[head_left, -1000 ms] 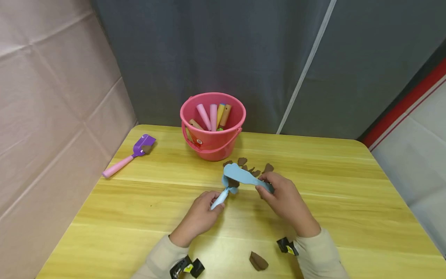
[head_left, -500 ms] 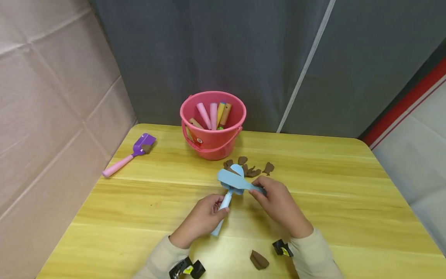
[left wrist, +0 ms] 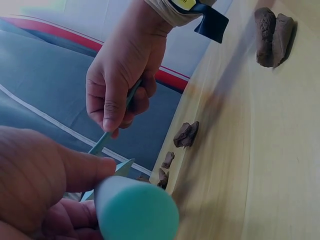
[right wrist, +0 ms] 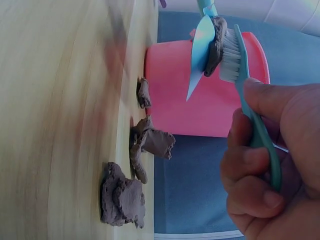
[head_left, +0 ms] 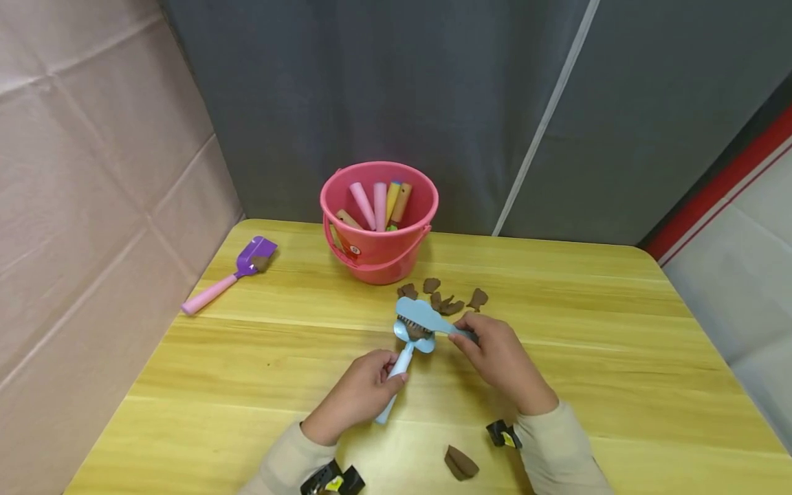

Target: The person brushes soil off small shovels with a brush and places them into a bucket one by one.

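A light blue toy shovel [head_left: 401, 366] is in my left hand [head_left: 359, 390], gripped round its handle with the blade pointing away from me. On its blade [right wrist: 200, 50] sits a lump of brown clay [right wrist: 216, 47]. My right hand [head_left: 506, 361] pinches the handle of a blue brush [head_left: 419, 313], held over the blade. In the right wrist view the brush's white bristles [right wrist: 230, 56] face the lump and appear to touch it. The left wrist view shows the handle's round end [left wrist: 140, 212] close up. Shovel and brush are both above the table.
A pink bucket [head_left: 386, 258] with several tool handles stands at the back. Several brown clay pieces [head_left: 447, 304] lie before it, and another clay piece [head_left: 460, 463] near the front. At the left lies a purple shovel [head_left: 247, 260] with a pink handle, clay on its blade.
The shovel has turned more upright in the head view, and its handle shows below my left hand. The brush has shifted left, then slightly right, over the blade, and its bristles now show.
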Tool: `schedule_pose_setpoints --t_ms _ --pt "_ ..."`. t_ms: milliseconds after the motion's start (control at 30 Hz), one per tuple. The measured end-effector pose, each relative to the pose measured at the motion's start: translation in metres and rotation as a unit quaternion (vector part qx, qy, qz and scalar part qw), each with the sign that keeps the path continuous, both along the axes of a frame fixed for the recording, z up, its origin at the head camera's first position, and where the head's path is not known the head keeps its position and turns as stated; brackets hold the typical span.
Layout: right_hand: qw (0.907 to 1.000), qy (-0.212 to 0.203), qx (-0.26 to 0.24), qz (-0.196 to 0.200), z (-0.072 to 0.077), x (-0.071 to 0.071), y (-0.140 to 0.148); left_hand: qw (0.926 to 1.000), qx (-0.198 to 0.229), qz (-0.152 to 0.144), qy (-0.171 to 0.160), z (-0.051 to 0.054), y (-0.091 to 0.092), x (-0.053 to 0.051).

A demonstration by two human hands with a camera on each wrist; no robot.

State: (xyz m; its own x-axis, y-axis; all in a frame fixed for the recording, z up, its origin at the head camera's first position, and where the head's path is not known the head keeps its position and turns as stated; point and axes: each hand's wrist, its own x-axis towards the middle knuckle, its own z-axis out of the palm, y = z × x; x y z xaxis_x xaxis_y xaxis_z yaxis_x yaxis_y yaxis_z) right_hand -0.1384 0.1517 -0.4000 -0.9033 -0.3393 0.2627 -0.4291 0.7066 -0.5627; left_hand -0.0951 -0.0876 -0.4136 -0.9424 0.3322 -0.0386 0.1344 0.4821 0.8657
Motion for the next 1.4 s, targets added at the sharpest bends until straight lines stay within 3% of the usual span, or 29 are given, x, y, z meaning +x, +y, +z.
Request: schedule_pose_setpoints --t_ms 200,333,433,533,600,767,967,1400 --pt "0.9996 -0.007 0.009 -0.025 -0.002 -0.004 0.005 0.9999 0.003 -0.004 -0.015 -0.002 -0.001 0.001" --pt "0.9982 -0.007 -0.029 -0.051 -0.001 -0.003 0.009 0.9999 0.001 -0.002 -0.013 -0.002 -0.002 -0.001" --pt "0.9987 0.002 -0.051 -0.007 0.002 0.001 0.007 0.9999 -0.007 0.005 -0.009 -0.001 -0.003 -0.003" --pt "0.9977 0.017 -0.033 0.056 0.004 0.004 0.0 0.9999 -0.011 0.006 -0.009 0.0 -0.003 -0.004" --pt "0.9968 0.026 -0.024 0.072 0.004 0.005 -0.004 0.9999 -0.01 0.0 -0.009 0.001 -0.002 -0.004" --pt "0.9984 0.034 -0.016 0.042 0.002 0.003 -0.005 0.9999 -0.005 -0.006 -0.01 0.005 -0.001 -0.003" --pt "0.9988 0.031 -0.013 0.036 -0.002 -0.001 -0.001 1.0 -0.005 -0.002 0.004 0.008 -0.001 -0.001" --pt "0.9998 0.001 0.007 0.016 -0.004 -0.004 0.003 1.0 -0.005 -0.005 0.0 0.003 0.001 0.001"
